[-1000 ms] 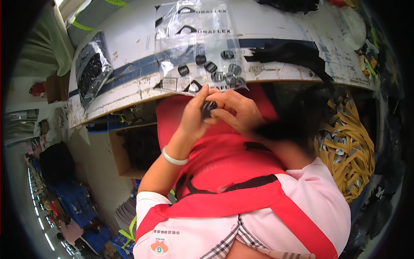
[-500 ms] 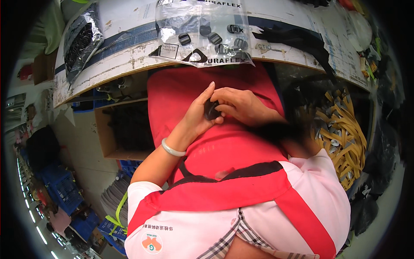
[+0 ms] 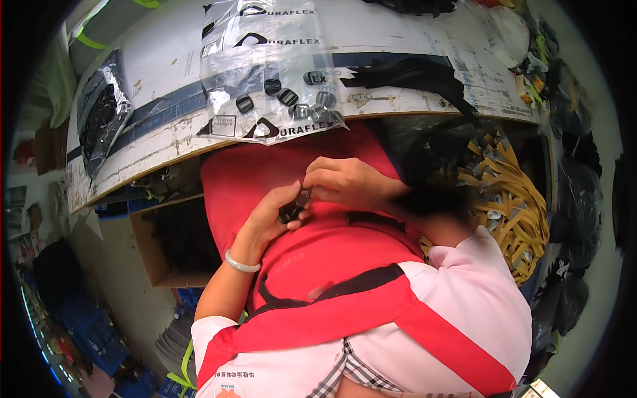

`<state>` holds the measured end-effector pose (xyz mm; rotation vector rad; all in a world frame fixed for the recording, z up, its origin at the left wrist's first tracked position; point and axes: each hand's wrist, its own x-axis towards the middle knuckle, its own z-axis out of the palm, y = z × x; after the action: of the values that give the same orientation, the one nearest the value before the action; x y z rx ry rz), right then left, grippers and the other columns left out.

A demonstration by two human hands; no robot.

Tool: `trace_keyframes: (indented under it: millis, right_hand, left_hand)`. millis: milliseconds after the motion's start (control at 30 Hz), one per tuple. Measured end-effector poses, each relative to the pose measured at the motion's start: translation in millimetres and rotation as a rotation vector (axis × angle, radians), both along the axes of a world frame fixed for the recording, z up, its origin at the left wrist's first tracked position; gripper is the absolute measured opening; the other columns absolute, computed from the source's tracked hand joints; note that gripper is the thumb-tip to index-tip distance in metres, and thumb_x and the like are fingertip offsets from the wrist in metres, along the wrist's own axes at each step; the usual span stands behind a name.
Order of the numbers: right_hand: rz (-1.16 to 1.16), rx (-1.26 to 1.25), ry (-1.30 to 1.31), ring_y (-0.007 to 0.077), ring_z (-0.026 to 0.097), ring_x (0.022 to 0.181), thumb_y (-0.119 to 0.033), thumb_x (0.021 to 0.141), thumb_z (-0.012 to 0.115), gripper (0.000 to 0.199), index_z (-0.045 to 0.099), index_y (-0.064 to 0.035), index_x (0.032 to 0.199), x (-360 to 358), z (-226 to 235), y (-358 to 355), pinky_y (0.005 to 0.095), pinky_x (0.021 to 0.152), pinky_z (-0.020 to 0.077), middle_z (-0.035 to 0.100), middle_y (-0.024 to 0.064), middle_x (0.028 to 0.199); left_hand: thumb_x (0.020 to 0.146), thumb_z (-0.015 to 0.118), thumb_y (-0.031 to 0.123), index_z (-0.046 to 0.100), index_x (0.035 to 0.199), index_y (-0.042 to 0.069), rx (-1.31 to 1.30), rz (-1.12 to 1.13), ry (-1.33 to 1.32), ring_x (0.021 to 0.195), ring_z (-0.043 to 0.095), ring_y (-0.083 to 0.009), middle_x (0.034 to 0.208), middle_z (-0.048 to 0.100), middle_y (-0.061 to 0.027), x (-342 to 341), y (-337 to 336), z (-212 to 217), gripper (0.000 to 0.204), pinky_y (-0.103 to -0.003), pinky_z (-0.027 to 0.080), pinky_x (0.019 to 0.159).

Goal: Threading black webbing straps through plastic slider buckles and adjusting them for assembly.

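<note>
Currently your left hand [image 3: 269, 215] and right hand [image 3: 345, 182] both pinch a small black buckle [image 3: 294, 207] over the red apron [image 3: 318, 245] at your lap. Judged mid-assembly; next, hold it steady and align its parts squarely.

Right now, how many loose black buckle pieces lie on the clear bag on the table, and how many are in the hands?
Black buckle pieces on the clear plastic bag: about 7
Black buckle piece held between left hand and right hand: 1
Total: about 8
</note>
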<state>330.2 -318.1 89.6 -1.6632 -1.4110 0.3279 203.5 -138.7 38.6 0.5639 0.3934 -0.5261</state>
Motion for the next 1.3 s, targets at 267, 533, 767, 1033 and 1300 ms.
trace_keyframes:
  millis: [267,533,767,1033,1300]
  right_hand:
    - [-0.452,-0.031,-0.029,0.0267,0.065,0.083,-0.008,0.085,0.066,0.01,0.067,-0.0027,0.094,71.5,2.1,-6.3,0.0335,0.072,0.0519,0.066,0.0124,0.089]
    - [-0.683,-0.161,-0.547,0.0263,0.061,0.09,-0.017,0.084,0.066,0.014,0.072,-0.008,0.093,186.5,-19.3,-20.1,0.0361,0.082,0.0489,0.067,0.0071,0.092]
    - [-0.732,0.143,-0.416,0.0285,0.063,0.085,-0.015,0.085,0.068,0.012,0.07,-0.0054,0.092,185.6,11.9,-21.1,0.0349,0.077,0.0495,0.068,0.0096,0.091]
    - [-0.468,0.12,-0.368,0.0208,0.062,0.062,-0.012,0.088,0.066,0.009,0.065,-0.004,0.092,20.4,118.4,4.0,0.0291,0.06,0.0498,0.064,0.011,0.079]
    - [-0.273,-0.349,1.061,0.0033,0.051,0.054,-0.016,0.09,0.061,0.016,0.062,-0.0011,0.085,-12.4,24.9,16.3,0.0199,0.046,0.0382,0.059,-0.0006,0.067]
  left_hand:
    - [0.093,0.062,0.021,0.06,0.096,0.002,0.194,0.053,-0.001,0.052,0.05,-0.0116,0.072,0.059,-0.0073,4.9,-9.0,10.9,0.02,-0.022,0.04,0.046]
    - [0.092,0.064,0.017,0.065,0.093,0.001,0.461,-0.001,-0.09,0.048,0.042,-0.0057,0.066,0.055,-0.0004,3.8,-12.3,10.5,0.015,-0.02,0.033,0.042]
    - [0.09,0.066,0.013,0.065,0.094,0.003,0.517,0.153,-0.105,0.05,0.043,-0.004,0.066,0.055,0.0014,4.8,-3.1,16.7,0.01,-0.019,0.031,0.042]
    - [0.087,0.068,0.008,0.069,0.091,0.002,0.881,0.326,-0.242,0.057,0.042,0.0001,0.073,0.058,0.0053,-1.5,3.8,35.4,0.007,-0.018,0.031,0.05]
    - [0.083,0.068,0.002,0.066,0.09,-0.002,1.187,0.421,-0.482,0.066,0.049,-0.0064,0.074,0.056,-0.0003,1.0,0.3,39.9,0.009,-0.021,0.037,0.057]
